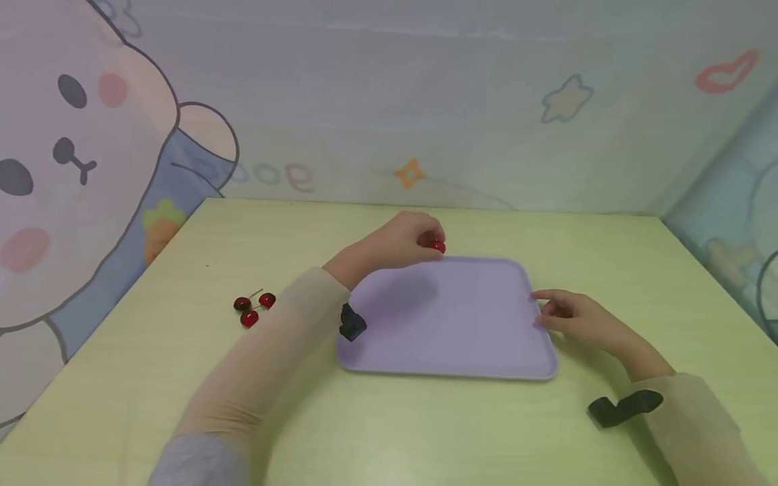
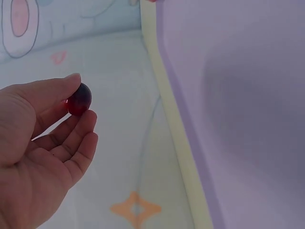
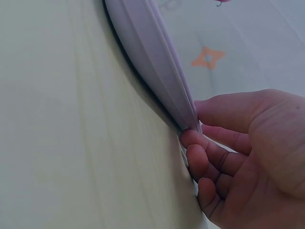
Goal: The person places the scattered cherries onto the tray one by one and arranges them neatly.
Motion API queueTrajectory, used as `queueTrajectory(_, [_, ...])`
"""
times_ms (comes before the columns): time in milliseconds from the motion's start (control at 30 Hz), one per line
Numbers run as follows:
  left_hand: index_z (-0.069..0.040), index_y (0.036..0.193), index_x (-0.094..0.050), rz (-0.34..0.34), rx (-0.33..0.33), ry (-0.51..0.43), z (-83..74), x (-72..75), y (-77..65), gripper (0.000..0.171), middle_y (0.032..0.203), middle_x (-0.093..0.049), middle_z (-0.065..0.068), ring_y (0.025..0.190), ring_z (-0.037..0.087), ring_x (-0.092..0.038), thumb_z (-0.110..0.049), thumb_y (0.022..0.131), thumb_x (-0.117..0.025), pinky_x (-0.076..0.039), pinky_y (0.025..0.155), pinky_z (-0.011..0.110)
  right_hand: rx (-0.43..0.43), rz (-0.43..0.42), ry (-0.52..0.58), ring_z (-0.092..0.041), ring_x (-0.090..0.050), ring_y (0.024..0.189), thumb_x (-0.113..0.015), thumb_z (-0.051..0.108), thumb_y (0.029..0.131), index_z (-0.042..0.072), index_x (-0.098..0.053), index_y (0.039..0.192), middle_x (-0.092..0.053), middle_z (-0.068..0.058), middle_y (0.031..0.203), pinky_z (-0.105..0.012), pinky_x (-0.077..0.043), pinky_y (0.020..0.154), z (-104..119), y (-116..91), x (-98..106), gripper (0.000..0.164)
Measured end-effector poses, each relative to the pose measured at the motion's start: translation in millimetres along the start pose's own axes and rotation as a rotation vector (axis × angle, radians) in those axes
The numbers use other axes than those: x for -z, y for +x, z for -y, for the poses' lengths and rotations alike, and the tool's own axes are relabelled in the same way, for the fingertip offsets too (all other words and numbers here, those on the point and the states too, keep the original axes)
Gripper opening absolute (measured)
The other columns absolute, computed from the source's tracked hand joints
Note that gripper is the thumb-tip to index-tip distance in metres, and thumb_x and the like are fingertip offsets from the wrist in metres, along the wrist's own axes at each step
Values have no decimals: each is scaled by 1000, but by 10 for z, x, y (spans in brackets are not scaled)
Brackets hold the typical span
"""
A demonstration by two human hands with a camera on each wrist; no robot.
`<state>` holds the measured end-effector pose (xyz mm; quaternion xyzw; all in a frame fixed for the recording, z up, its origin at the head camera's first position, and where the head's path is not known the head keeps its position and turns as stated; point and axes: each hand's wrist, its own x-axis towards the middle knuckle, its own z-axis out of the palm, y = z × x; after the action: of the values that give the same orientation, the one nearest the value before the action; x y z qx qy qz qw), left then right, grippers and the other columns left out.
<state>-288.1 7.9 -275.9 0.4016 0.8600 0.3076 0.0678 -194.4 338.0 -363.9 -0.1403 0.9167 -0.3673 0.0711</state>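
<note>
Above the far edge of a lilac tray (image 1: pixel 474 324), my left hand (image 1: pixel 398 241) pinches a red cherry (image 1: pixel 437 247) between thumb and fingers. The left wrist view shows that cherry (image 2: pixel 80 100) as dark and glossy, held at the fingertips. At the tray's right side, my right hand (image 1: pixel 580 320) grips the rim. Seen from the right wrist, its thumb lies on one side of the tray rim (image 3: pixel 159 62) and curled fingers on the other. Three more dark red cherries (image 1: pixel 249 318) lie close together on the table, left of my left forearm, some with stems.
The pale yellow-green wooden table (image 1: pixel 413 432) extends around the tray. A printed cloth backdrop (image 1: pixel 474 101) rises behind its far edge, with a large cartoon bear (image 1: pixel 73 202) at left. Dark straps or mounts (image 1: pixel 626 408) sit at both wrists.
</note>
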Motion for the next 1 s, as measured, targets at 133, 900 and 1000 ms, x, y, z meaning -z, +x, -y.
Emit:
queueTrajectory(133, [-7,102,-65,33,6,0,-26,-161,138,15,97,-65,2,89,12,-61,-14,90,-68,-48,80,22,-4,3,9,-6,-48,74,-64,13,92,-9,-49,133,-59,-8,95,-21,-41,61,8,-7,-5,49])
queueTrajectory(900, [-3,104,-65,98,24,48,-79,-762,626,18,100,-67,6,93,13,-59,-13,89,-69,-45,81,20,-40,8,-13,-8,-48,76,-64,15,93,-6,-49,135,-59,-7,96,-22,-40,63,34,15,11,49])
queueTrajectory(1000, [-3,105,-66,103,32,44,-65,-797,659,19,101,-67,7,93,14,-59,-13,89,-68,-45,81,19,-42,7,-21,-8,-48,76,-64,16,93,-6,-49,135,-59,-6,96,-22,-40,63,30,11,17,50])
